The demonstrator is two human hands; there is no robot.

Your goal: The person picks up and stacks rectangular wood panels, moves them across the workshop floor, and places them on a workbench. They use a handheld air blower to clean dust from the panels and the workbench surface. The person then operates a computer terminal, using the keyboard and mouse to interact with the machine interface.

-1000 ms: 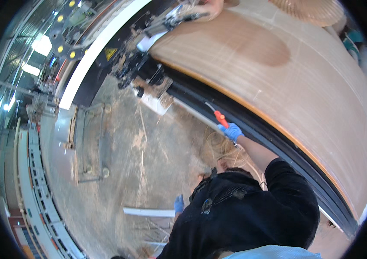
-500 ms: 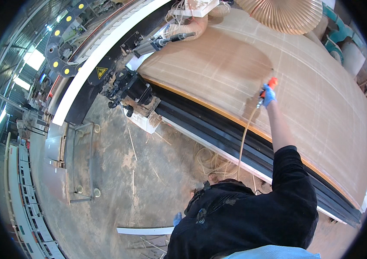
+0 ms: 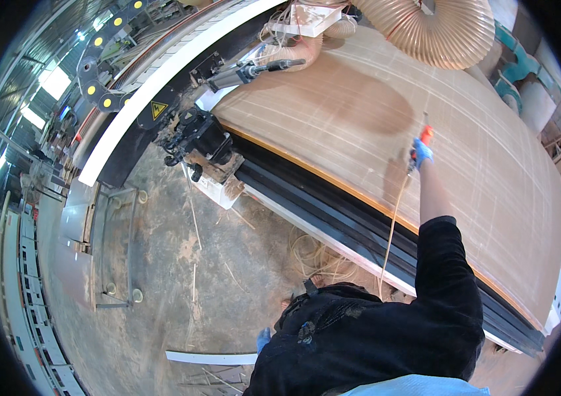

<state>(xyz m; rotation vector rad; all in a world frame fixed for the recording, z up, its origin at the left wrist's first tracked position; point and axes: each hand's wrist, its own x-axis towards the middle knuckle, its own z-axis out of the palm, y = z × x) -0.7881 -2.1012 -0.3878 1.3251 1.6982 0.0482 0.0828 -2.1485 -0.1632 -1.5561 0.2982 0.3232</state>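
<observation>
My right hand [image 3: 421, 152], in a blue glove, is stretched out over a large brown board [image 3: 491, 171] and closed around an orange air blow gun [image 3: 426, 136]. The gun's thin nozzle points away from me, toward the far side of the board. A yellowish air hose [image 3: 391, 244] runs from the gun down past the board's near edge. My left hand [image 3: 263, 338], also in a blue glove, hangs low beside my body above the floor. Its fingers are too hidden to judge.
A machine gantry with a black spindle unit [image 3: 204, 135] stands at the board's left end. Ribbed dust hoses [image 3: 432, 30] hang over the far side. Coiled hose [image 3: 316, 254], thin strips and a white strip [image 3: 211, 358] lie on the floor; a metal frame trolley [image 3: 132, 244] stands left.
My right hand has moved slightly right over the board with the air blow gun, and the hose has swung with it. The whole view has shifted a little.
</observation>
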